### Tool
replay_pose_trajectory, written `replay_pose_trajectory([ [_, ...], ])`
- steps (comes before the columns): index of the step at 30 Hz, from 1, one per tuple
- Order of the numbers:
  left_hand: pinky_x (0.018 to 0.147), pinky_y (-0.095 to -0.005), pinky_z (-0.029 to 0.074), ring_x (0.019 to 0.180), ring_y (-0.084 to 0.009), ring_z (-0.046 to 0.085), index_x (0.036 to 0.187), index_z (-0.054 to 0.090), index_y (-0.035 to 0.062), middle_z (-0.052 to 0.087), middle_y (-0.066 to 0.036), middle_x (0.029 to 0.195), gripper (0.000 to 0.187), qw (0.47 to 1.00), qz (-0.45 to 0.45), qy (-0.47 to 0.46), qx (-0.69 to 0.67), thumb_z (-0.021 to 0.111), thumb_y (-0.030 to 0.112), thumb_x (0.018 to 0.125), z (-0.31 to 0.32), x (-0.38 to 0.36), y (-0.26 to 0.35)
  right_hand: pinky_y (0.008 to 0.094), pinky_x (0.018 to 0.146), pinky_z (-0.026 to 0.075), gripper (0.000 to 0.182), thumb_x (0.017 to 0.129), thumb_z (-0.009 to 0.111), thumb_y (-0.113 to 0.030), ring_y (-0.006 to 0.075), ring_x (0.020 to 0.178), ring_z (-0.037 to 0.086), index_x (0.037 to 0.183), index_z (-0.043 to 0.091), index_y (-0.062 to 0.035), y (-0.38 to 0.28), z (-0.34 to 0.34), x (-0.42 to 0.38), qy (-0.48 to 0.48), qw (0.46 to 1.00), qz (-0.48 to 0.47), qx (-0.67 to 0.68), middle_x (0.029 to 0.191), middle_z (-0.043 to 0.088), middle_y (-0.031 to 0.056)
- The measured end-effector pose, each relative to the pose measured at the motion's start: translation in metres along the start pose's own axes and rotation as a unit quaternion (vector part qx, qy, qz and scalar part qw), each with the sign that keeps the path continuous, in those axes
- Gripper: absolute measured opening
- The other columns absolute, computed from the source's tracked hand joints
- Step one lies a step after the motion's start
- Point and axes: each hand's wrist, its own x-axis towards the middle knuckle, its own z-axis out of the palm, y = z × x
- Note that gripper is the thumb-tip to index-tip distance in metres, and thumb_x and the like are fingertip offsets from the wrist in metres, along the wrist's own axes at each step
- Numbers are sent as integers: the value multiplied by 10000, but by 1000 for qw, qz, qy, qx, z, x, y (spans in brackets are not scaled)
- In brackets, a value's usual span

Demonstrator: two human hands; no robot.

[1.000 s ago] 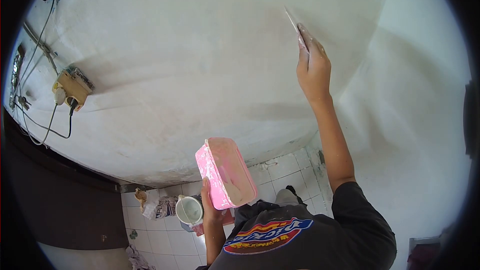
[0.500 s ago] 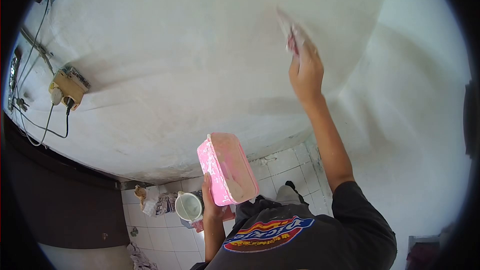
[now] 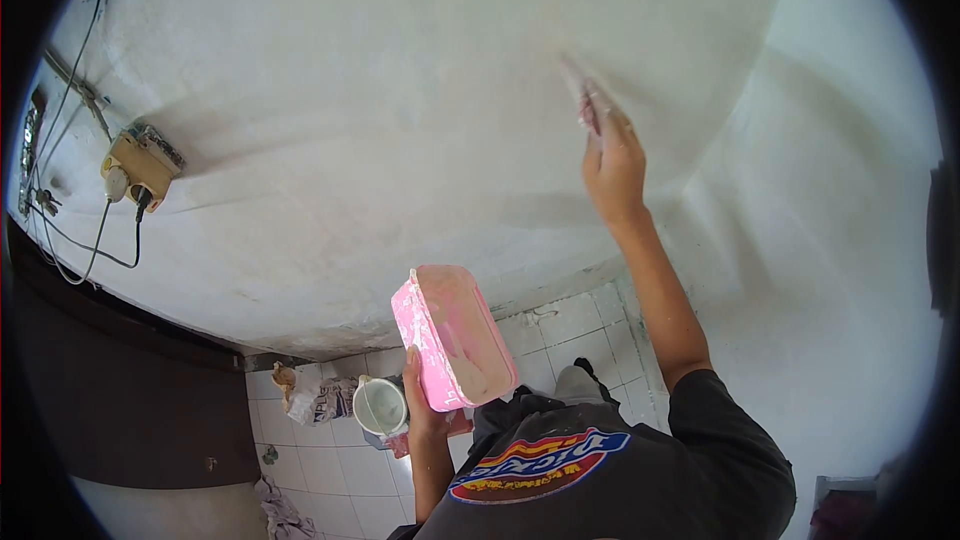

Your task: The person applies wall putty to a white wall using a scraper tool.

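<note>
My left hand [image 3: 424, 408] grips a pink plastic tub [image 3: 424, 348] by its side, thumb along the wall. Whitish paste smears the tub's outside, and beige paste coats its inside. Higher up, my right hand [image 3: 614, 168] is closed around a putty knife [image 3: 590, 108], its blade thin and blurred by motion. The knife lies close over the pale plastered wall [image 3: 400, 120], pointing up and to the left.
A yellowish socket box [image 3: 140, 168] with plugs and hanging cables is on the wall at left. On the tiled floor [image 3: 345, 470] stand a white bucket [image 3: 381, 406], a printed bag [image 3: 333, 400] and a crumpled cloth [image 3: 283, 512]. A dark door [image 3: 120, 390] lies at lower left.
My right hand has moved slightly down along the wall with the putty knife. The tub in my left hand stays almost where it was.
</note>
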Motion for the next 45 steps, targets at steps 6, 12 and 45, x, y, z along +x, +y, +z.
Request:
replay_pose_trajectory([
  [6,904,-399,497,1094,-241,587,1366,391,51,556,-116,1222,602,1000,0,-5,-5,424,484,948,0,3,-1,431,968,448,472,778,521,82,353,1164,553,1241,570,4,9,51,-53,-22,986,-56,-155,1258,585,184],
  [12,911,-400,493,1099,-246,584,1353,408,51,557,-116,1222,590,1000,-11,-14,-9,421,481,949,6,4,2,427,971,448,446,789,518,63,347,1145,565,1227,581,7,5,24,-51,-28,999,30,31,1205,616,179],
  [45,859,-386,527,1043,-234,617,1342,411,70,578,-112,1176,525,999,22,-2,-27,410,433,963,4,-8,-3,435,1007,404,444,794,524,36,307,1207,525,1229,590,-16,-37,14,37,8,983,-118,-137,1270,590,146],
])
